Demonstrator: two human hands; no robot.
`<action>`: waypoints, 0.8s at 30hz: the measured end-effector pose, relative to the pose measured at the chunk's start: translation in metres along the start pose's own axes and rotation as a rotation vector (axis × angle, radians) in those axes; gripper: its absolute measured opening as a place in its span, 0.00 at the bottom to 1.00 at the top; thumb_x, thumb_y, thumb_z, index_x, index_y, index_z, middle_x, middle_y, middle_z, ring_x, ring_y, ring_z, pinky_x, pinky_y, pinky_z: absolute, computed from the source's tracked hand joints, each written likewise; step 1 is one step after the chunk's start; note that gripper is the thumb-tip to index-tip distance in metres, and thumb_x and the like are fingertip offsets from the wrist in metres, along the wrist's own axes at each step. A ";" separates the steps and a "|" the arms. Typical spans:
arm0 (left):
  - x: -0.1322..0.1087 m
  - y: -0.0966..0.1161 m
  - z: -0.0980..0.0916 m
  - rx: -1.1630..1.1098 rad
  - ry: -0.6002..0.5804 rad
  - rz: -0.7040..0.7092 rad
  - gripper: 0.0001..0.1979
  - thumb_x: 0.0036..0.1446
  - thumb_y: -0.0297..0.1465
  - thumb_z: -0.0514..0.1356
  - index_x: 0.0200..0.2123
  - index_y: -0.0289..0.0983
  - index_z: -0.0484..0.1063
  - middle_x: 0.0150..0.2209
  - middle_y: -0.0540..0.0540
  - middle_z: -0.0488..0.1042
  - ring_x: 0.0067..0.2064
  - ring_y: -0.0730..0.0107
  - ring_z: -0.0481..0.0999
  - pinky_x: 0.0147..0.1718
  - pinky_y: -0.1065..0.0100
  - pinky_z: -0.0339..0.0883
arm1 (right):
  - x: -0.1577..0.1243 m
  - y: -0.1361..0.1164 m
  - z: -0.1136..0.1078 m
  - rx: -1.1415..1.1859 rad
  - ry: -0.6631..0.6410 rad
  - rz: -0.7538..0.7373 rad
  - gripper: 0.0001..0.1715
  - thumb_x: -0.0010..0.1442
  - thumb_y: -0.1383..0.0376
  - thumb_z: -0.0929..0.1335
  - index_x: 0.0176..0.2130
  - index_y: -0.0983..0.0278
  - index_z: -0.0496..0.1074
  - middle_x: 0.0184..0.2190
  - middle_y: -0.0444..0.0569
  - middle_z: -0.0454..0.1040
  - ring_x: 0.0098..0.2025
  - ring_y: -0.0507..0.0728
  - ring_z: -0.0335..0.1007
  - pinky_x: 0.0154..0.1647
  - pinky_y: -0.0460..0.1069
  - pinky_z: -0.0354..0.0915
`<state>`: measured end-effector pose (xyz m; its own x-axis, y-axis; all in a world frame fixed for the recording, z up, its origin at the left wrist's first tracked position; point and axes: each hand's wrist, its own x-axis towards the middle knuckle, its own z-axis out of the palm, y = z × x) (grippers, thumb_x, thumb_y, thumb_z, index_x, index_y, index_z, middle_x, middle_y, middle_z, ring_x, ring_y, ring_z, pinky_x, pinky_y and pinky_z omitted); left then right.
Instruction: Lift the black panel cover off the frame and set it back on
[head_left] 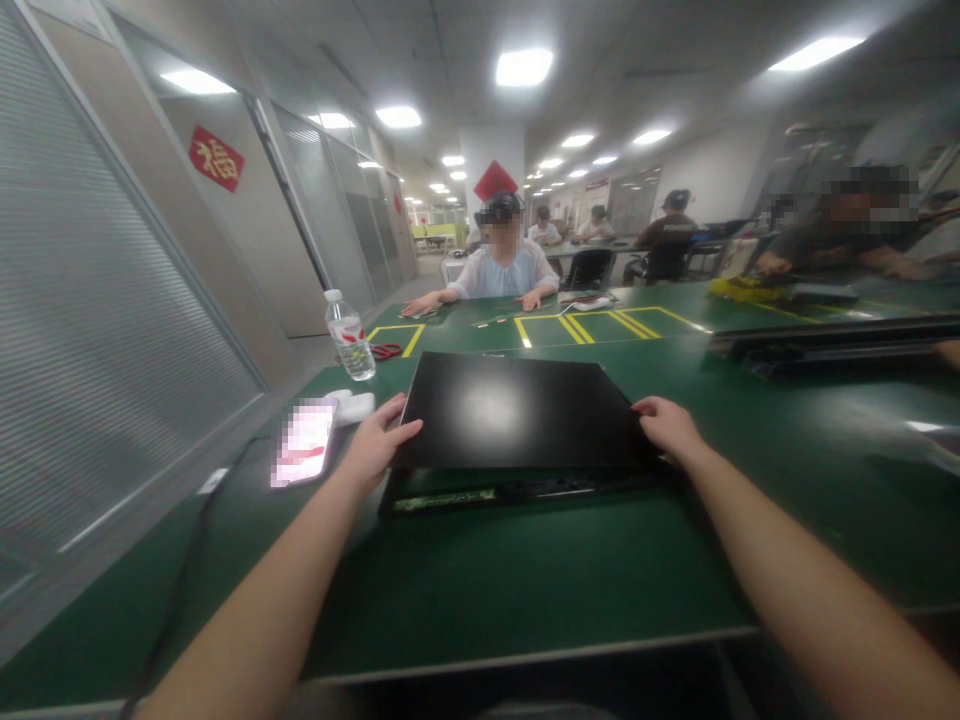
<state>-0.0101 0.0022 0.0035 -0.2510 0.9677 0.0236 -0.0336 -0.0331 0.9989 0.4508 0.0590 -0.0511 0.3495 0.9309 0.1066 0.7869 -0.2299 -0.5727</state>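
Left hand (379,440): here it is at the panel's left edge, thumb laid over the top face, fingers round the side, clamped on the panel.
Right hand (670,425): over on the opposite edge, thumb and curled fingers pinched firmly on that same panel.
Black panel (517,410): centre stage, held out in front of the person, glare sitting mid-face; gripping it by its two sides probably balances it and spares the glossy surface.
Black frame (555,488): right underneath, its near strip peeping out below the panel; whether the two touch is too soft to call from here.
Circuit board (444,497): a green strip showing in the left part of that frame, bare to view.
Bottle (350,340): upright near the table's left side, white cap on, clear liquid inside, likely set there to be out of the arms' way.
Phone (304,445): lying lit, screen up, left of the left hand, a white rounded thing (355,407) just beside it.
Scissors (386,351): red handles down by the bottle.
Green table (480,580): it bears the lot, with yellow tape (577,328) across the far side, apparently marking out places.
Co-worker (506,265): seated opposite, both hands on the tabletop.
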 end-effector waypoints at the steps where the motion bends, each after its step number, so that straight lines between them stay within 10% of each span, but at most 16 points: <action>1: -0.001 0.001 0.000 0.003 -0.011 0.041 0.24 0.37 0.25 0.75 0.43 0.37 0.83 0.62 0.38 0.74 0.66 0.48 0.69 0.60 0.61 0.67 | 0.001 0.001 0.000 0.033 0.003 0.015 0.21 0.56 0.70 0.67 0.48 0.62 0.81 0.44 0.50 0.82 0.46 0.60 0.78 0.48 0.51 0.71; 16: 0.004 -0.007 -0.007 -0.036 -0.093 0.197 0.40 0.35 0.38 0.77 0.56 0.37 0.79 0.60 0.38 0.76 0.65 0.42 0.69 0.63 0.47 0.63 | 0.001 -0.007 -0.007 0.771 0.079 0.135 0.08 0.44 0.66 0.75 0.30 0.61 0.80 0.34 0.50 0.83 0.44 0.63 0.78 0.53 0.57 0.70; 24: -0.001 0.003 -0.006 -0.128 -0.055 0.044 0.30 0.34 0.33 0.76 0.47 0.38 0.83 0.44 0.43 0.85 0.49 0.48 0.82 0.48 0.56 0.76 | -0.019 -0.029 -0.035 1.340 -0.200 0.025 0.19 0.48 0.62 0.73 0.42 0.59 0.79 0.37 0.46 0.83 0.42 0.62 0.80 0.46 0.56 0.74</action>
<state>-0.0163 -0.0004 0.0064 -0.2019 0.9767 0.0725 -0.1483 -0.1037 0.9835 0.4388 0.0383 -0.0081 0.1864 0.9820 0.0311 -0.3550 0.0969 -0.9298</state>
